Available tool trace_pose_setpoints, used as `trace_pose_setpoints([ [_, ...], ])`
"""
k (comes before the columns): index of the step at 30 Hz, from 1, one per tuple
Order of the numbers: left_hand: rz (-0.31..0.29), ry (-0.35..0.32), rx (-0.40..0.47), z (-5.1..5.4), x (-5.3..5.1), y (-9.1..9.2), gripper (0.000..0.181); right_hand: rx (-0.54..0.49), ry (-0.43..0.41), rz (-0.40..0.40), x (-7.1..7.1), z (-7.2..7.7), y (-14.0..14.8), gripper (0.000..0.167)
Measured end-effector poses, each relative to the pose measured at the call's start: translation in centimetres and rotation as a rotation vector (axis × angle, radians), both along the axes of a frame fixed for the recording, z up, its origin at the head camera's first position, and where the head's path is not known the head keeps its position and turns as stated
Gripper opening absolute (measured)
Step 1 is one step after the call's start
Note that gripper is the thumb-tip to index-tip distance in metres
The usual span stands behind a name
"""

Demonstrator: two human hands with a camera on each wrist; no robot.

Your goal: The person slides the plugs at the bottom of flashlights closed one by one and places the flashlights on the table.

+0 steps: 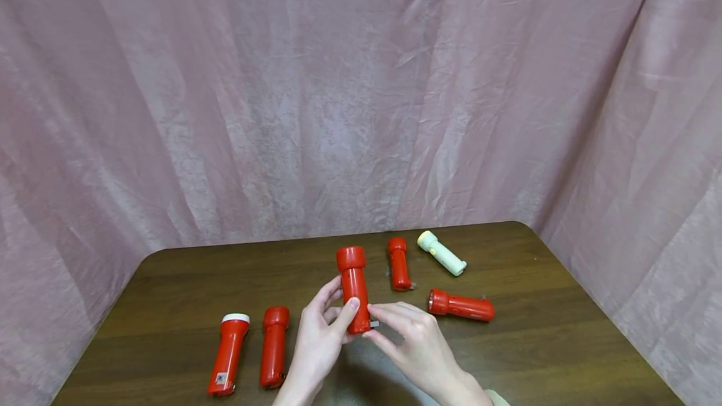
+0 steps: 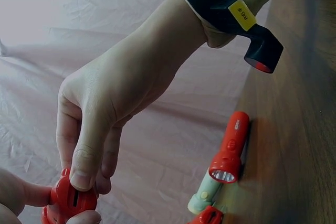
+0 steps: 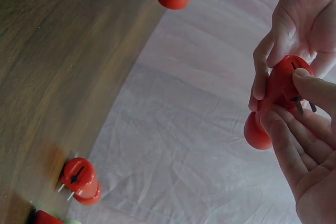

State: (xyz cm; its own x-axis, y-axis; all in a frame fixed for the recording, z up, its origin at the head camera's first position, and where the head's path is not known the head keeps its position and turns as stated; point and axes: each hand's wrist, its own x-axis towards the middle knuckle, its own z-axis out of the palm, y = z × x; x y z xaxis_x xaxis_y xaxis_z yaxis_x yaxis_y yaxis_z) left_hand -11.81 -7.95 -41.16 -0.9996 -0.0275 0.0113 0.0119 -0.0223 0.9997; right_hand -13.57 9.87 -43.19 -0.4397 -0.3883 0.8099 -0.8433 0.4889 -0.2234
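Note:
A red flashlight (image 1: 355,293) is held up over the table, its wide head pointing away. The left hand (image 1: 318,337) grips its body, thumb along the near side. At the tail end, the right hand (image 1: 414,343) pinches with thumb and fingertips beside metal prongs (image 1: 375,324) that stick out sideways. In the right wrist view the right thumb lies on the slotted end of the flashlight (image 3: 281,82), with dark prongs (image 3: 298,106) showing between the fingers. The left wrist view shows the right hand (image 2: 105,98) from its back, thumb on the slotted end.
On the brown table (image 1: 524,356) lie a white-rimmed red flashlight (image 1: 228,353) and a red one (image 1: 274,349) at left, and a red one (image 1: 400,267), a pale green one (image 1: 444,255) and another red one (image 1: 465,307) at right. Pink curtains (image 1: 338,111) hang behind.

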Motion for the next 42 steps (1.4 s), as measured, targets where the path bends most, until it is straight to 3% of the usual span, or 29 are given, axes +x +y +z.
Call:
trace_pose_setpoints([
  [22,0.003,0.003,-0.034,-0.09,-0.14,-0.03,0.067,-0.015,0.025,-0.025,-0.03,-0.29,-0.31,0.042],
  [42,0.008,0.003,-0.016,-0.23,-0.04,0.27,0.067,-0.025,0.034,-0.052,0.11,-0.67,-0.37,0.045],
])
